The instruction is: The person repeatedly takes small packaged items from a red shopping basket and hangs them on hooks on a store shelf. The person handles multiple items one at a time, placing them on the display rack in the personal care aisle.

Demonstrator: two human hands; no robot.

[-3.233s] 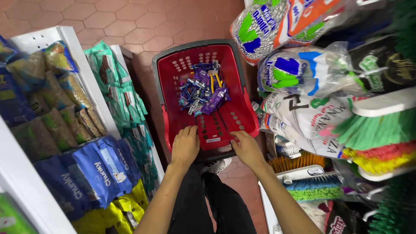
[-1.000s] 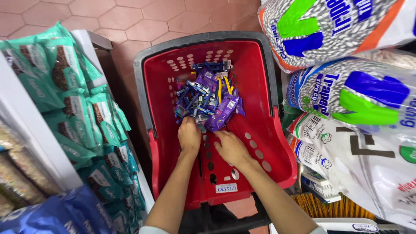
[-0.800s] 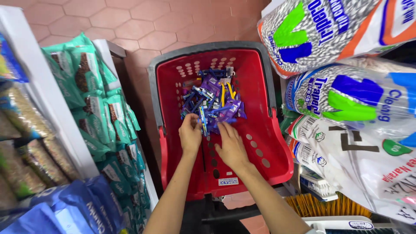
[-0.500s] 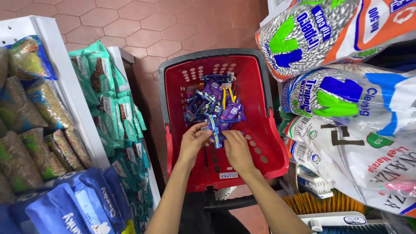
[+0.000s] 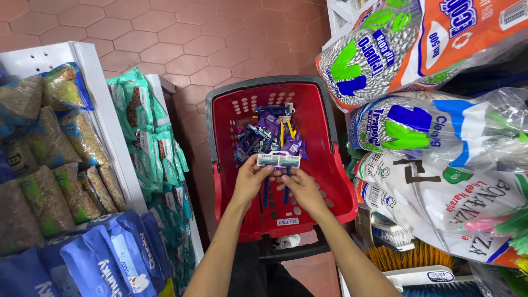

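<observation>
Both hands hold razors over the near part of the red basket (image 5: 319, 181): the left hand (image 5: 250, 179) pinches one razor (image 5: 268, 159), the right hand (image 5: 304, 190) another (image 5: 290, 160). Best keep the heads level, grip the handles, clear of the pile (image 5: 267, 137) beyond.

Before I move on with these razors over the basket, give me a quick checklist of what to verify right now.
1. Left hand grips the twin blue-handled disposable razors: ok.
2. Right hand supports them from below: ok.
3. Razors held over the red plastic shopping basket: ok.
4. Razor heads side by side, level: ok.
5. Blade covers in place: cannot tell.
6. Pile of loose razors and purple packets inside the basket: ok.
</observation>
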